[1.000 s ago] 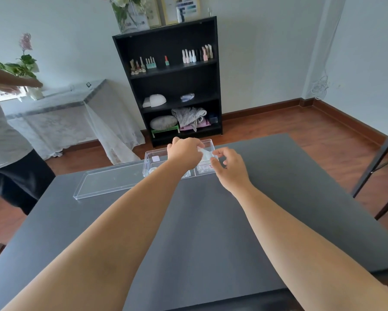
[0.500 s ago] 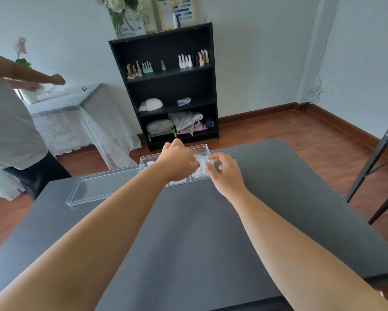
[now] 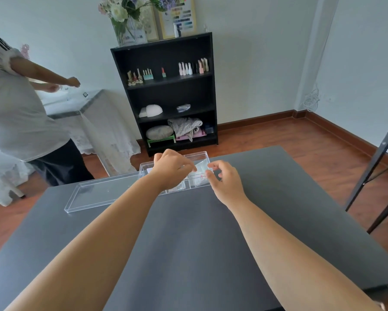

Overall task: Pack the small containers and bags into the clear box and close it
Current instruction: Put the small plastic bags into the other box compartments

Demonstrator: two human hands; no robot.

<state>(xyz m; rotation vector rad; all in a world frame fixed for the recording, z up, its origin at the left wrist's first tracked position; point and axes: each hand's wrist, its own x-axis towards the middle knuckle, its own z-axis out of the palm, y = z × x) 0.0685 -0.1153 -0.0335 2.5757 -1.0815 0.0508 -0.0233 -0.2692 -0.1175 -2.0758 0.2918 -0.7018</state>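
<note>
A clear box (image 3: 196,156) with several compartments stands at the far edge of the dark table (image 3: 188,239). Its clear lid (image 3: 98,194) lies flat to its left. My left hand (image 3: 171,168) hovers over the box's middle and pinches the corner of a small clear bag (image 3: 200,166) that hangs over the right compartment. My right hand (image 3: 226,180) is just right of the bag, fingers spread and curled, near its edge; I cannot tell if they touch. More small bags lie in the compartments below, partly hidden by my left hand.
A black shelf unit (image 3: 170,95) with small bottles stands behind the table. A person in a white shirt (image 3: 15,104) stands at the left by a cloth-covered table (image 3: 87,113). A dark stand's legs (image 3: 377,173) rise at the right.
My right hand has let go of the bag and opened its fingers. My left hand still pinches the bag over the box. The person at the left has stepped further into view.
</note>
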